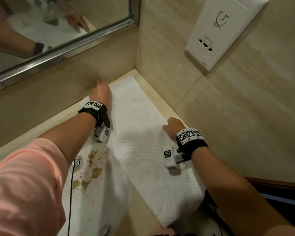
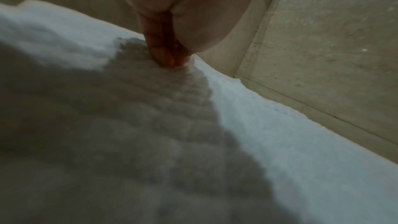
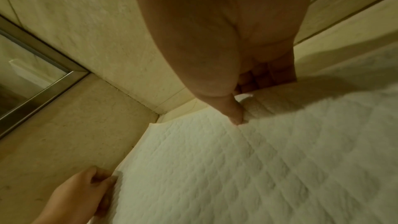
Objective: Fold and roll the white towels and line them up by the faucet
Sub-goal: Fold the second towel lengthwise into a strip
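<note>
A white waffle-textured towel (image 1: pixel 140 133) lies as a long strip on the beige counter, running from the back corner toward me, its near end hanging over the counter edge. My left hand (image 1: pixel 100 89) pinches the towel's far left edge by the back wall; in the left wrist view its fingertips (image 2: pixel 163 54) close on the towel (image 2: pixel 269 134). My right hand (image 1: pixel 173 125) grips the right edge midway along, by the side wall. In the right wrist view its thumb (image 3: pixel 234 115) presses the towel (image 3: pixel 237 176) while the fingers curl under the edge. The left hand (image 3: pixel 86 188) shows there too. No faucet is in view.
A white sink basin (image 1: pixel 95 193) with brown stains and a metal drain (image 1: pixel 77 162) lies left of the towel, partly under it. A framed mirror (image 1: pixel 41 31) hangs on the back wall. A white shaver socket plate (image 1: pixel 216 31) sits on the right wall.
</note>
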